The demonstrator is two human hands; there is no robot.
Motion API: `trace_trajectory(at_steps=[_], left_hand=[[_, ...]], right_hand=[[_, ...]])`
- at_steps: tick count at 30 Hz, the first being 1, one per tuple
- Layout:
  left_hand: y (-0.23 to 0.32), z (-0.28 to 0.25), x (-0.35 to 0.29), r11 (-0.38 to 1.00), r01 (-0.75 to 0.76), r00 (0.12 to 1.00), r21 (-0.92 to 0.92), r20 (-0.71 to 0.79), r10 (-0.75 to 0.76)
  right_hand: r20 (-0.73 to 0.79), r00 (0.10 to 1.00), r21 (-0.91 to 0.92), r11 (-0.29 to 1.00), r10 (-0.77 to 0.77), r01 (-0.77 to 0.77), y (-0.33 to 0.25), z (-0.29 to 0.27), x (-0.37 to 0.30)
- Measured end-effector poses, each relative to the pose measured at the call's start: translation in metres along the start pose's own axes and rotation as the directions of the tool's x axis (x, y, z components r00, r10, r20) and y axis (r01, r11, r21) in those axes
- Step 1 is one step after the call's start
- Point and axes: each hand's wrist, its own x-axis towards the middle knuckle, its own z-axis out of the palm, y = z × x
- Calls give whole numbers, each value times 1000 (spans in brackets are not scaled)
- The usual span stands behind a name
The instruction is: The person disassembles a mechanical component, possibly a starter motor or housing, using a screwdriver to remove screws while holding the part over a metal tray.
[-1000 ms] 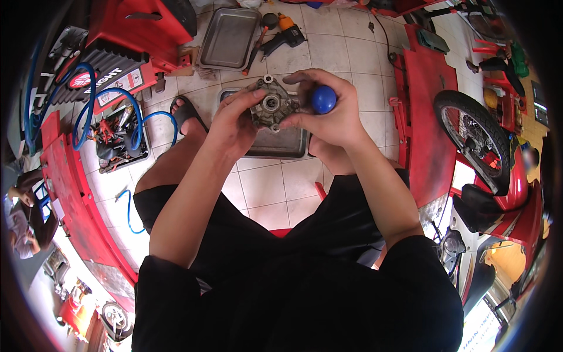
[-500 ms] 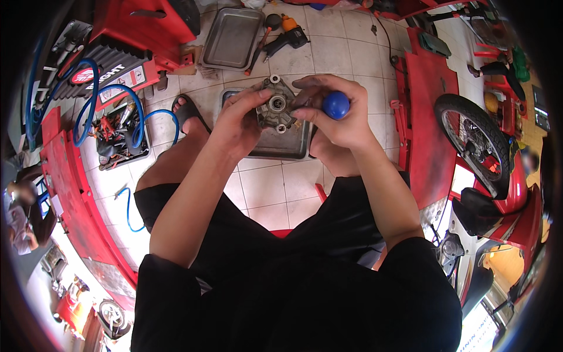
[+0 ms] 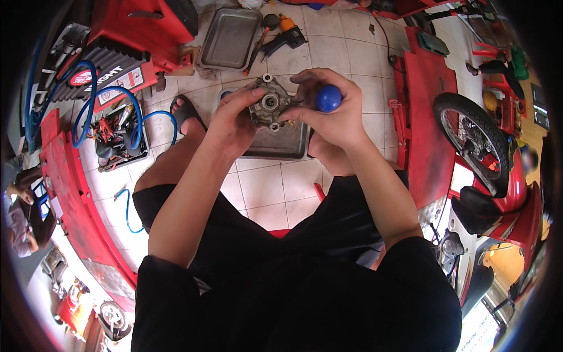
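Observation:
My left hand (image 3: 230, 122) grips a grey cast-metal engine part (image 3: 273, 115) by its left side, thumb across the top face. That part has a round bearing-like ring in its middle and round bosses at its ends. In my right hand (image 3: 345, 122) is a tool with a blue rounded handle (image 3: 328, 98); its far end is hidden by my fingers. My right fingertips meet the engine part's right edge. Both hands are above a grey metal tray (image 3: 275, 154) on the floor between my feet.
Farther ahead lie another metal tray (image 3: 230, 39), a hammer (image 3: 258, 51) and a black-and-orange power tool (image 3: 286, 39). At left are a tool bin (image 3: 120, 138) and a coiled blue hose (image 3: 138, 120). Red lift platforms (image 3: 429, 111) flank me; a motorcycle wheel (image 3: 474, 144) is at right.
Both hands, the engine part and the blue-handled tool have shifted slightly left together. The engine part is tilted a little differently. Both grips are kept.

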Motion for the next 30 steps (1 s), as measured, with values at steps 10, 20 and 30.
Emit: trace_trajectory(at_steps=[10, 20, 30], left_hand=[[0, 0, 1, 1000, -9, 1000, -27, 7, 9], [2, -1, 0, 1000, 7, 1000, -13, 9, -7], [1, -1, 0, 1000, -1, 997, -20, 75, 3]], right_hand=[[-66, 998, 43, 999, -18, 21, -3, 4, 0], [-50, 998, 15, 999, 46, -46, -4, 6, 0], [-42, 999, 166, 986, -16, 23, 4, 4, 1]])
